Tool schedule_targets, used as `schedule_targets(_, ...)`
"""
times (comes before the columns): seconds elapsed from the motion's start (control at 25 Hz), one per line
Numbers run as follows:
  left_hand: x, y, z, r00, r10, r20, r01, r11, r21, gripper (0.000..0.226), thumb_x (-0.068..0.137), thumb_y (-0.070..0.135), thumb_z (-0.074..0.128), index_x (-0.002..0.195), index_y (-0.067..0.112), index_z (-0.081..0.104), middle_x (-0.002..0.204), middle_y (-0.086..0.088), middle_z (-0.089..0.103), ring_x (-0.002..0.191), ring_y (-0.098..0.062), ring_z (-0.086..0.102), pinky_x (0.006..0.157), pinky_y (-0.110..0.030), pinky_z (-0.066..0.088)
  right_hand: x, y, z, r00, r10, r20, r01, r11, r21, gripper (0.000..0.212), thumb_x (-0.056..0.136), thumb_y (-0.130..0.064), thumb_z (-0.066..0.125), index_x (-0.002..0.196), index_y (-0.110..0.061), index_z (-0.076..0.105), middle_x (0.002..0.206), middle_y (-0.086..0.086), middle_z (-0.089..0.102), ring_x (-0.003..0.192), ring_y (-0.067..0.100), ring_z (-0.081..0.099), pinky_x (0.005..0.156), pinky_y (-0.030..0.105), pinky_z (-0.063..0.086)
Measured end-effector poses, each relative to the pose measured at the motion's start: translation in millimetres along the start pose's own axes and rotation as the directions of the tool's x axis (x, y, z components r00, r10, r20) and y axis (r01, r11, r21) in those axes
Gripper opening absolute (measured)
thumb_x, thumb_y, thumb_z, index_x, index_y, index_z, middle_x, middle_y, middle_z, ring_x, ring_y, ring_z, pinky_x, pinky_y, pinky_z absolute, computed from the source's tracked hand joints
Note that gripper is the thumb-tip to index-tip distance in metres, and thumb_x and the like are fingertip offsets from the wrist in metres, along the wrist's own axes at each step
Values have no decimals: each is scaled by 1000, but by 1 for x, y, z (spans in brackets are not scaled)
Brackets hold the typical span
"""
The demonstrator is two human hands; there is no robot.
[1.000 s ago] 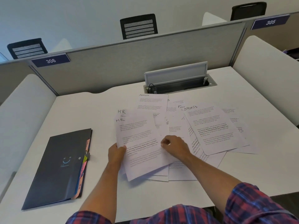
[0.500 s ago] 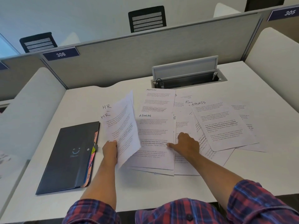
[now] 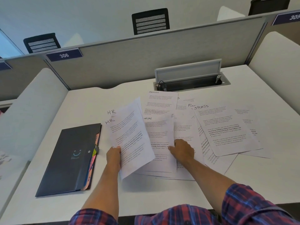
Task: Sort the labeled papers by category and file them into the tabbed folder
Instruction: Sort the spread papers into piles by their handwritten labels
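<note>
At a white counter [image 3: 162, 197] in a partitioned cubicle, a person in a plaid shirt works through a spread of handwritten-labeled sheets. The left hand [image 3: 113, 155] grips the HR papers [image 3: 129, 138] by their lower left edge, fingers curled round them, lifting them at a tilt above the pile. The right hand [image 3: 182, 151] pinches the edge of an ADMIN sheet [image 3: 159, 135], partly raised and blurred. A SPORTS sheet [image 3: 225, 129] lies flat to the right, overlapping others. The dark tabbed folder [image 3: 69, 158] rests closed on the counter, just left of the papers, coloured tabs showing along its right edge.
</note>
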State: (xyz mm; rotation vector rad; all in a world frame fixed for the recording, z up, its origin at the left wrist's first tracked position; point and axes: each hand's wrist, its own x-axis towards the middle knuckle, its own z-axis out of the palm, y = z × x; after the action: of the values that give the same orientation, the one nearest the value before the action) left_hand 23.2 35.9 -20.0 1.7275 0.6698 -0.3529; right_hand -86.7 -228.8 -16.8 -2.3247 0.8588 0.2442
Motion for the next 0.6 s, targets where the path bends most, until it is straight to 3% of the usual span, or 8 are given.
schedule_targets(0.08,2,1,0,1000,-6,-2,6,998,-56,11,96,8,50,90,10,59,91,-7,62,93,-29,56,86,-42,48,1,-1,1,999,-6,-34,8,998,69,31,95,-39,57,67,-24,56,71,-10,63,67,16,60,61,27,44)
schedule_targets(0.16,3,2,-1,1000,-9,-6,8,996,-85,14,96,7,50,86,13,59,90,-6,61,91,-28,58,83,-39,49,3,-3,-1,999,10,-51,-4,992,124,41,93,-39,63,57,-23,49,58,-13,54,54,10,52,51,24,35)
schedule_targets(0.24,3,1,-4,1000,-20,3,20,994,-105,16,96,8,49,86,14,59,96,-8,63,94,-29,59,87,-40,51,6,-2,-6,999,22,-30,-16,983,181,39,85,-43,73,59,-20,55,57,-13,57,52,8,53,49,22,32)
schedule_targets(0.4,5,-1,-8,999,-28,25,32,988,-150,15,97,10,48,106,10,61,119,-15,65,112,-36,60,104,-52,46,12,1,-13,998,-48,46,31,947,319,50,69,-45,86,56,-21,44,53,-7,50,48,13,44,51,25,28)
schedule_targets(0.6,2,-3,-6,998,-39,40,46,975,-217,27,98,7,47,123,10,58,125,-14,64,120,-37,58,107,-57,44,16,3,-14,983,-138,124,81,920,384,40,89,-37,71,60,-21,49,54,-9,52,50,10,46,56,27,33)
